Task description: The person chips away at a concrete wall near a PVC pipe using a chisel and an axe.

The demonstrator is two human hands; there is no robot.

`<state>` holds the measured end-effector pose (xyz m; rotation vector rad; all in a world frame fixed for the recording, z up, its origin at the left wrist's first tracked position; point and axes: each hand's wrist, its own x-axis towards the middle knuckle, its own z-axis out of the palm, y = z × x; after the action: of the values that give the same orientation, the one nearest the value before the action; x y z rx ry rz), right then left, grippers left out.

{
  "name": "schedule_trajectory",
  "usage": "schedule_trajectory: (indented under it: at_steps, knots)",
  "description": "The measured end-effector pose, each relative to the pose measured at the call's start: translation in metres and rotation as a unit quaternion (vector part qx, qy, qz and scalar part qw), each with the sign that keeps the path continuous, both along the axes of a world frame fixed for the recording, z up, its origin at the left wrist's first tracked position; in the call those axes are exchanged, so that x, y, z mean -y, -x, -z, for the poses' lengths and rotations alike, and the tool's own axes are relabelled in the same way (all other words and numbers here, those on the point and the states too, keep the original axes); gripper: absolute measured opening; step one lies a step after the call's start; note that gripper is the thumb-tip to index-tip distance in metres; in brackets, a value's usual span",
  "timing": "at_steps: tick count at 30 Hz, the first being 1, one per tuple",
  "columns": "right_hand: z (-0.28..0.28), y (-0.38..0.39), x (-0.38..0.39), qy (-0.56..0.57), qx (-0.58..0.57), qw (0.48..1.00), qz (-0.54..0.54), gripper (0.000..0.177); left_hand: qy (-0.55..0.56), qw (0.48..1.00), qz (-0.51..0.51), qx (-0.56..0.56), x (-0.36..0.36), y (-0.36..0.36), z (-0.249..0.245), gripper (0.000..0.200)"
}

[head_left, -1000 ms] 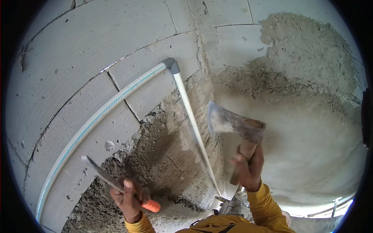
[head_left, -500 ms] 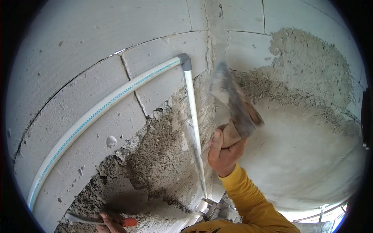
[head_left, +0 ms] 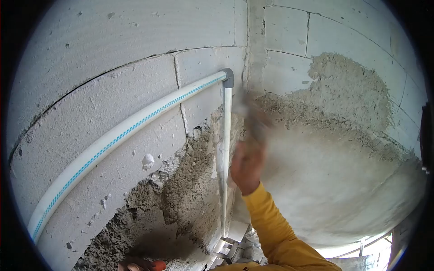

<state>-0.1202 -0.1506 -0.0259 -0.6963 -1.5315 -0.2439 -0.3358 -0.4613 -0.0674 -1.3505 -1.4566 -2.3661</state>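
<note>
My right hand (head_left: 247, 165), in a yellow sleeve, is raised in the wall corner just right of the upright pipe. It is closed on a plastering float (head_left: 257, 124), a flat grey tool smeared by motion, its tip pointing up along the corner. Low at the bottom edge, my left hand (head_left: 133, 265) is closed round a trowel with an orange handle (head_left: 158, 265); most of hand and tool is cut off by the frame. Smooth grey plaster (head_left: 316, 180) covers the lower right wall, below rough mortar (head_left: 352, 90).
A white pipe with a blue stripe (head_left: 131, 128) runs along the left block wall (head_left: 104, 95) to a grey elbow (head_left: 228, 77). From there a thinner white pipe (head_left: 227, 149) drops down the corner. Rough mortar (head_left: 185, 180) patches the lower left wall. Rubble (head_left: 248, 248) lies below.
My right hand and the float have moved left and slightly down, closer to the upright pipe. My left hand has sunk lower, and the trowel's blade has left the view. The view has shifted slightly.
</note>
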Motion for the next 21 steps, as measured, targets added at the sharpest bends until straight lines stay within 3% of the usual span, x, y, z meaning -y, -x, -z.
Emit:
schedule_trajectory:
  at_steps: [2,5,8,10,12,16,18,21]
  knots:
    - [0.000,0.003,-0.008,0.033,0.049,0.998,0.029,0.041,-0.004,0.999,0.025,-0.037,0.006,0.004,0.002,0.033]
    - [-0.016,-0.001,0.014,0.228,-0.048,0.972,-0.038,0.048,-0.019,0.997,0.041,-0.063,0.003,0.009,0.002,0.033]
    - [-0.008,0.006,0.016,-0.052,-0.120,0.991,-0.014,0.048,0.011,0.997,0.004,-0.070,0.007,0.016,0.010,0.032]
    - [0.003,0.013,0.003,0.097,-0.114,0.988,-0.034,0.047,-0.022,0.999,-0.003,-0.033,-0.001,0.006,0.004,0.032]
    - [-0.006,0.015,-0.010,0.226,0.004,0.974,0.006,0.046,-0.024,1.000,0.006,0.001,0.002,0.005,0.011,0.032]
    - [-0.003,0.005,0.009,0.098,-0.043,0.994,-0.018,0.048,0.030,0.999,0.008,-0.039,0.009,0.007,0.009,0.037]
    - [0.005,0.002,0.017,0.097,-0.085,0.991,-0.030,0.045,0.031,0.998,0.010,-0.051,0.007,0.008,0.007,0.037]
    - [-0.007,-0.012,0.034,0.158,-0.214,0.944,-0.196,0.038,0.029,0.998,0.003,-0.048,0.001,0.010,0.008,0.038]
